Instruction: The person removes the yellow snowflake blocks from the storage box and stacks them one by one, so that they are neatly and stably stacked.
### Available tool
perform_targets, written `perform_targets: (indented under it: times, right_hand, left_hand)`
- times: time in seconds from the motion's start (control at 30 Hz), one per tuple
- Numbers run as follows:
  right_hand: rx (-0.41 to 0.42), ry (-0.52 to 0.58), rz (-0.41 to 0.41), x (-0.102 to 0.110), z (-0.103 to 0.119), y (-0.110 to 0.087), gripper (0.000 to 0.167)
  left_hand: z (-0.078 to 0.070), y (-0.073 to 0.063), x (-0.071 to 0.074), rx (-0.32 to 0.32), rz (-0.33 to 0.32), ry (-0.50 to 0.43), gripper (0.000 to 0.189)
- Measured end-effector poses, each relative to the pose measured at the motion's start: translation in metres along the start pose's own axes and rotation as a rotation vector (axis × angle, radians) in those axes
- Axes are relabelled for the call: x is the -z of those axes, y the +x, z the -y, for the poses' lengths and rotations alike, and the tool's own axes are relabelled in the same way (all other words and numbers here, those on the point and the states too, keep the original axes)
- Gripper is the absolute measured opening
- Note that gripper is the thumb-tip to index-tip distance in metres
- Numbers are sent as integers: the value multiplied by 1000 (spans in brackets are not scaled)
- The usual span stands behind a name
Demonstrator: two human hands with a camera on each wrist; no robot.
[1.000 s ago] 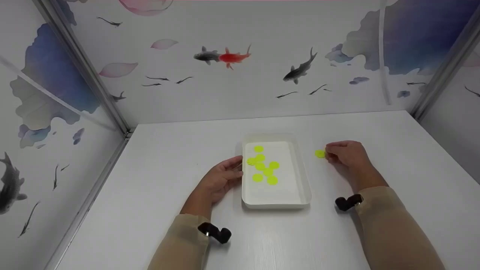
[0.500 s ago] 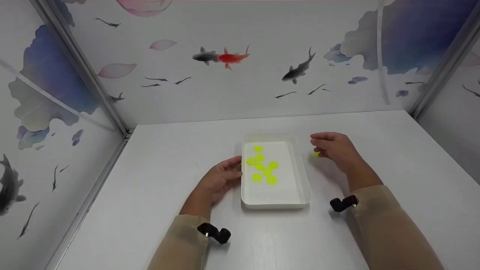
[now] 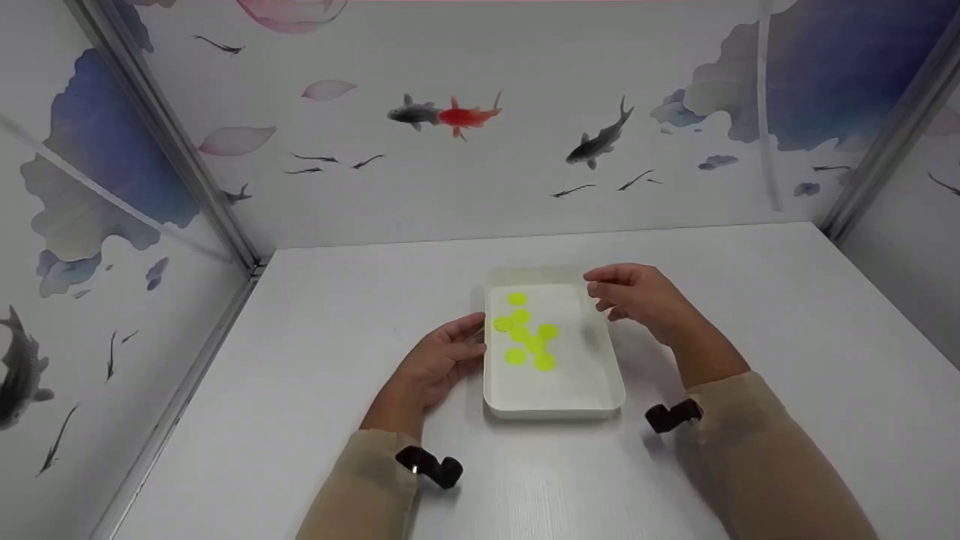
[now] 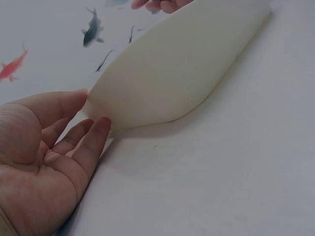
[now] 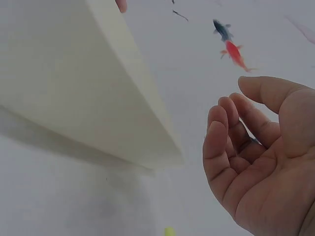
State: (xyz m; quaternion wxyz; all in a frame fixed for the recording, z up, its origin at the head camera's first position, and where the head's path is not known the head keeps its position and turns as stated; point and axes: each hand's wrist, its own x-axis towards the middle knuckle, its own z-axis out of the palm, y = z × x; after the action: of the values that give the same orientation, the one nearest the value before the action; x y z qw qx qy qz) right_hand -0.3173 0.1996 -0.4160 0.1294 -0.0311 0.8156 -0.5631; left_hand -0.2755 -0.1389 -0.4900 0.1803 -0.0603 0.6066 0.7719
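Note:
A shallow white tray (image 3: 577, 386) lies on the table, with several flat yellow discs (image 3: 517, 356) on its floor, mostly in the left half; some overlap. My left hand (image 3: 442, 360) touches the tray's left wall with its fingertips. In the left wrist view, the thumb and fingers of this hand (image 4: 54, 157) meet the tray's side (image 4: 167, 73) from outside. My right hand (image 3: 637, 296) hovers at the tray's upper right rim. The right wrist view shows that hand (image 5: 261, 162) loosely curled beside the tray's wall (image 5: 74, 64), thumb apart from the fingers, nothing visible between them.
A small yellow patch (image 5: 169, 231) peeks in at the bottom of the right wrist view. White walls (image 3: 480, 195) printed with fish and petals enclose the white table (image 3: 330, 322) at the back and sides. Each sleeve bears a black wrist camera (image 3: 429, 465).
My right hand has left the yellow disc at the right and moved left to the tray's rim; that spot is now behind the hand. The left hand, tray and discs inside stay put.

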Motion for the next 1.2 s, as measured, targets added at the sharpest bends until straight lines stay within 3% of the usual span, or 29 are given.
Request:
perform_targets:
  times: [0.23, 0.47, 0.9, 1.2]
  right_hand:
    - [18, -46, 68, -17, 18, 8, 39]
    - [-63, -75, 135, -28, 30, 20, 40]
    - [-100, -138, 225, -44, 25, 45, 51]
    - [-138, -268, 290, -51, 22, 58, 49]
  left_hand:
    - [-1, -1, -1, 5, -2, -3, 65]
    - [-2, -1, -1, -6, 4, 0, 64]
    - [-1, -1, 0, -6, 18, 0, 65]
    - [-1, -1, -1, 1, 8, 7, 63]
